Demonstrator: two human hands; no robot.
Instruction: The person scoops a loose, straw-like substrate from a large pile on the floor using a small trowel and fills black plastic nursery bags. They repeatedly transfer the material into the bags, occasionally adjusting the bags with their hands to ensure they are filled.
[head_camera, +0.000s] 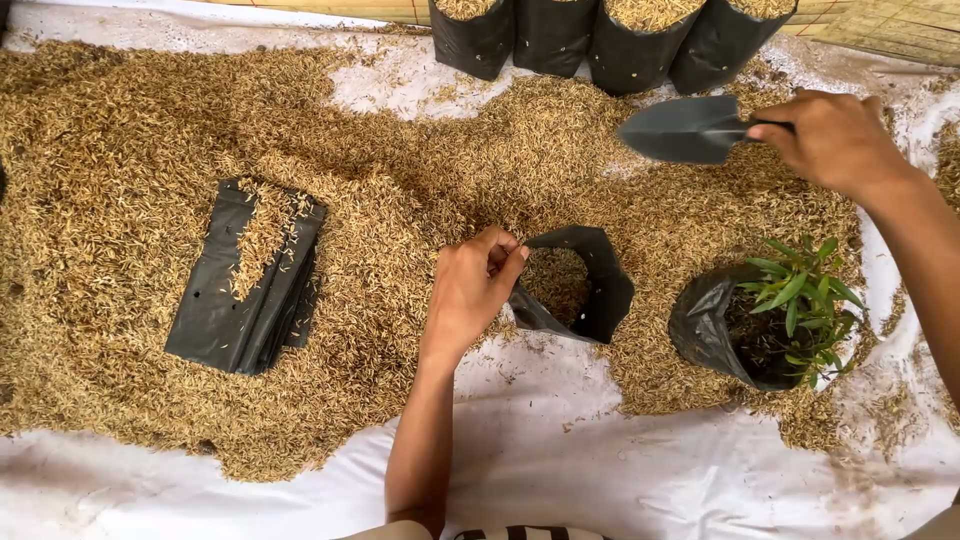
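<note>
My left hand (472, 285) pinches the near rim of a small black plastic grow bag (598, 290), holding its mouth open; the bag lies tilted on the husks with some rice husk inside. My right hand (832, 138) grips the handle of a dark hand trowel (682, 129), held in the air above the husk pile, beyond and to the right of the open bag. The trowel's blade looks empty. To the right of the open bag sits another black bag (705, 322) with soil and a green seedling (800, 295).
Rice husks (120, 200) cover a white sheet (560, 470). A flat stack of empty black bags (245, 285) lies at the left, sprinkled with husk. Several husk-filled black bags (600, 35) stand in a row at the far edge.
</note>
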